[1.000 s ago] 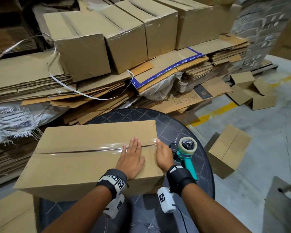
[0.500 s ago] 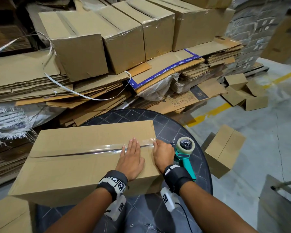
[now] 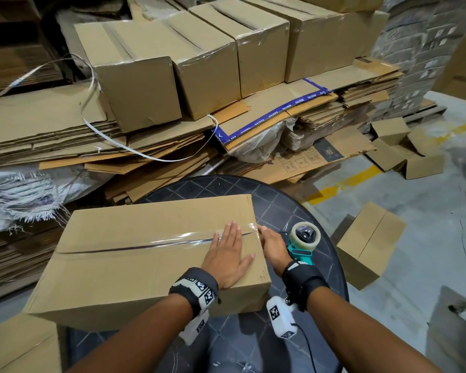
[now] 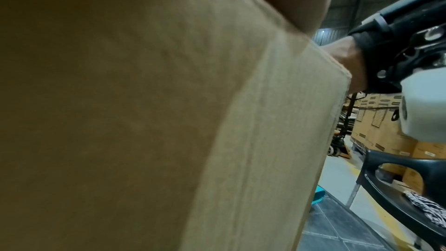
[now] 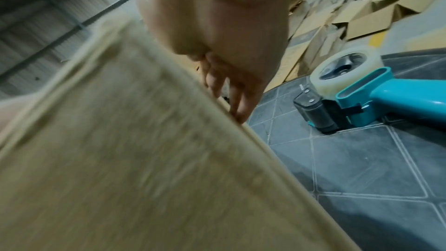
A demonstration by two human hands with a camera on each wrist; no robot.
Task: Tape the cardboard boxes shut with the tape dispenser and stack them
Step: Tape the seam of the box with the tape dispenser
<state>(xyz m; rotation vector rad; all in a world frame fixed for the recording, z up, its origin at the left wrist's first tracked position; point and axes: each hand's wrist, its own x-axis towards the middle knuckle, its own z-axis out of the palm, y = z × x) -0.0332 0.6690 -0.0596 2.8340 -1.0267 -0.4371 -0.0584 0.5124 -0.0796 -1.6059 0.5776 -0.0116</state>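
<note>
Two hands on one cardboard box (image 3: 135, 254) | left hand (image 3: 228, 258) flat on the lid, grip released, right hand (image 3: 273, 247) with straight fingers pressing the tape end down its side | rub firmly along the seam, no bubbles | one tape dispenser (image 3: 301, 244) lies just beside on the surface (image 3: 318, 267) | four taped boxes (image 3: 226, 55) stacked behind

Tan cardboard box (image 3: 135, 254), teal tape dispenser (image 3: 300, 250), dark tiled table (image 3: 301, 214).
</note>
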